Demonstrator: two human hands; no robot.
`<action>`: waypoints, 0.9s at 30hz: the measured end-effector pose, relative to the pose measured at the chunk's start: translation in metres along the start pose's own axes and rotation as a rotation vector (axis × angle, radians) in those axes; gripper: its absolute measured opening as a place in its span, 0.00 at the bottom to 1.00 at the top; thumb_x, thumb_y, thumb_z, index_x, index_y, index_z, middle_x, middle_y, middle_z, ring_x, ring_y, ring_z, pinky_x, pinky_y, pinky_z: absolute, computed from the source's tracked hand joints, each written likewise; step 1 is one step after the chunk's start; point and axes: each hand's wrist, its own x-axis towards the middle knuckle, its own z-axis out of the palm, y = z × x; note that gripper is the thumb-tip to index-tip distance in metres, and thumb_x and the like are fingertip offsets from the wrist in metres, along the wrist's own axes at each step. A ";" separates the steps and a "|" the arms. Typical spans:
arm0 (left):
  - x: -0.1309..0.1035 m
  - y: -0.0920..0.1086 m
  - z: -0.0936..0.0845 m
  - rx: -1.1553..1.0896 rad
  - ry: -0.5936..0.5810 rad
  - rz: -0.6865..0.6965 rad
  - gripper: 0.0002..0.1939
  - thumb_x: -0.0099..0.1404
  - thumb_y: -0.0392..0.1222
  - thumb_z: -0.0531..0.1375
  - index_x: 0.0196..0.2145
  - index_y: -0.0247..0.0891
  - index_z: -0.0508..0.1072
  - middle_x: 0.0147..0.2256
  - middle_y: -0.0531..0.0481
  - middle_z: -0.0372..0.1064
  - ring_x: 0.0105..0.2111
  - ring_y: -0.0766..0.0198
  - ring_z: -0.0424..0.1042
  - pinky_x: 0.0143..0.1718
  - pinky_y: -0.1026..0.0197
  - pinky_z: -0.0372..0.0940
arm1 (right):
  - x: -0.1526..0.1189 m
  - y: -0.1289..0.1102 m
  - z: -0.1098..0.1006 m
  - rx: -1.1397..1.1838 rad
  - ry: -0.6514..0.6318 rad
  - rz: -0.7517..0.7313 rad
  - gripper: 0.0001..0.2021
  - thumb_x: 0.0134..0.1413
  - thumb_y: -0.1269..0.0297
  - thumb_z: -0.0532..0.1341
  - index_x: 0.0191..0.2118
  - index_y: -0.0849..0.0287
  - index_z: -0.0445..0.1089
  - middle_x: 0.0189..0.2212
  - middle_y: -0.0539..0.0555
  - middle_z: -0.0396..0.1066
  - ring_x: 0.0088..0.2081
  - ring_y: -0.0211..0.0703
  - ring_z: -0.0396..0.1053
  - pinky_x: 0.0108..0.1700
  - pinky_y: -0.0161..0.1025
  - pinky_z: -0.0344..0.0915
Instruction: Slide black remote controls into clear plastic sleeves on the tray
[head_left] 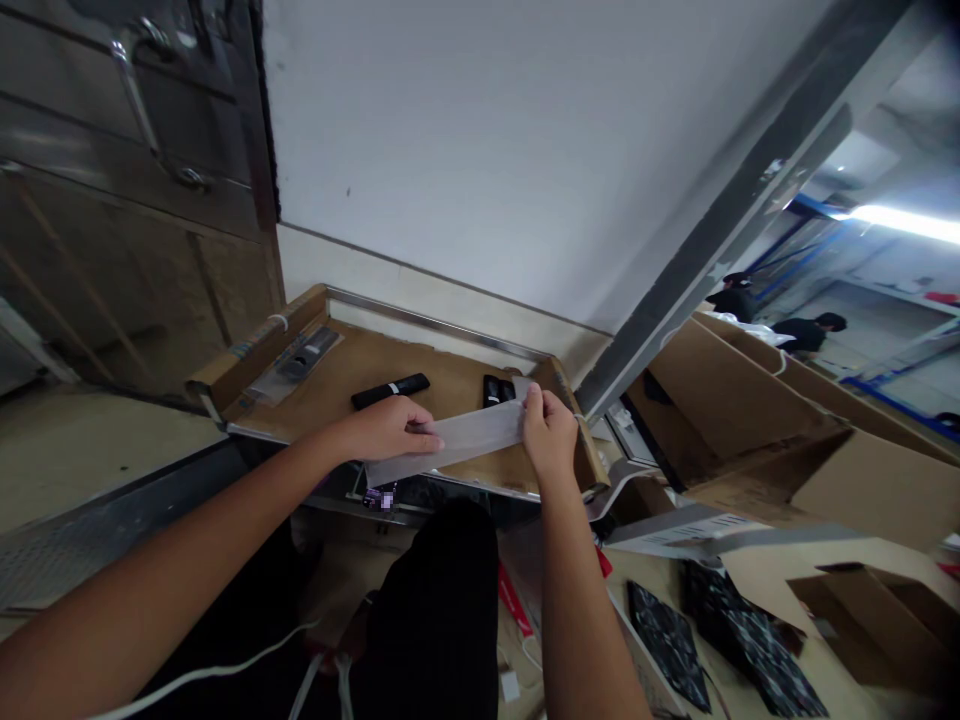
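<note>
A long translucent plastic sleeve [480,432] is stretched between my two hands above the front of a cardboard-lined tray [450,362]. My left hand [396,430] pinches it toward its left end, thumb on top. At the right end my right hand [549,428] grips it with curled fingers. Behind my left hand lies a black, narrow object [390,391] with a small white mark. Black pieces [498,390] rest on the tray just left of my right hand, partly covered by the sleeve. A bagged dark item [306,355] lies at the tray's left side.
Cardboard lines the tray's raised edges. A white wall [480,150] stands behind it, with a metal door [135,150] at left. Open cardboard boxes [772,410] and dark patterned packages [750,640] are at right. Two people [806,332] are in the far background. A white cord [217,672] crosses my lap.
</note>
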 end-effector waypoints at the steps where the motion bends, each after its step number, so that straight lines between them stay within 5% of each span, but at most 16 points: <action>1: -0.001 0.001 0.000 0.005 -0.002 0.001 0.21 0.63 0.59 0.61 0.33 0.37 0.80 0.28 0.54 0.71 0.29 0.64 0.67 0.29 0.64 0.53 | 0.000 -0.002 0.000 0.037 -0.026 0.011 0.26 0.67 0.43 0.50 0.23 0.55 0.63 0.18 0.47 0.60 0.24 0.40 0.58 0.29 0.38 0.50; 4: -0.002 0.004 0.000 0.029 -0.014 0.011 0.21 0.63 0.58 0.61 0.31 0.36 0.79 0.26 0.54 0.70 0.27 0.65 0.65 0.28 0.63 0.52 | 0.000 -0.009 0.002 0.068 -0.096 0.002 0.28 0.65 0.41 0.52 0.20 0.55 0.61 0.17 0.46 0.56 0.23 0.38 0.55 0.28 0.38 0.49; 8: -0.005 0.007 0.000 0.019 -0.022 0.008 0.21 0.64 0.58 0.61 0.29 0.36 0.77 0.24 0.54 0.68 0.26 0.66 0.64 0.27 0.63 0.50 | -0.001 -0.012 0.001 -0.058 -0.017 -0.046 0.29 0.65 0.42 0.53 0.17 0.55 0.55 0.15 0.46 0.50 0.22 0.36 0.51 0.28 0.39 0.45; 27: -0.019 0.001 0.003 -0.015 -0.030 -0.018 0.20 0.63 0.56 0.61 0.31 0.36 0.80 0.26 0.53 0.71 0.28 0.65 0.65 0.28 0.64 0.52 | -0.014 -0.003 -0.004 0.002 -0.142 -0.089 0.29 0.65 0.41 0.54 0.19 0.57 0.56 0.17 0.45 0.49 0.23 0.35 0.50 0.27 0.37 0.45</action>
